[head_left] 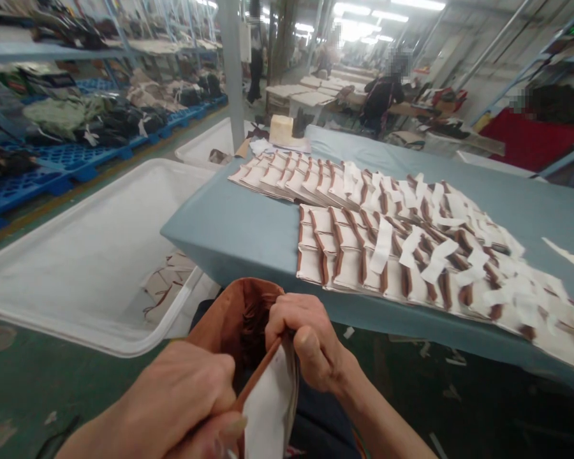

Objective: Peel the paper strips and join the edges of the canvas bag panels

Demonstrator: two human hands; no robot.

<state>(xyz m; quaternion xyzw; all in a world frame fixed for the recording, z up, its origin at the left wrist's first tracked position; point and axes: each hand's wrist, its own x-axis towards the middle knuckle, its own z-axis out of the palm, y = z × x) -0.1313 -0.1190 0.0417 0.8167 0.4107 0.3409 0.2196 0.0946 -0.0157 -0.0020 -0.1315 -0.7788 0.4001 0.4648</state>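
Between my two hands is a white fabric piece (268, 408) with a brown bound edge, held close to my body. My left hand (191, 389) is closed on its near end, thumb pressed along the brown edge. Farther out, my right hand (306, 331) grips the far end with curled fingers. Just behind them sits a brown cloth (222, 313) with dark brown strips bunched inside it, partly hidden by my hands. On the table ahead lie overlapping rows of similar cream pieces with brown edges (349, 261), several with white strips (381, 245) on top.
A blue-covered table (210, 223) spans the middle and right. To its left stands a white plastic bin (90, 236) with a few cream pieces (167, 284) inside. Shelves with blue pallets (76, 156) line the left. A person (385, 95) is at a farther table. Scraps litter the floor.
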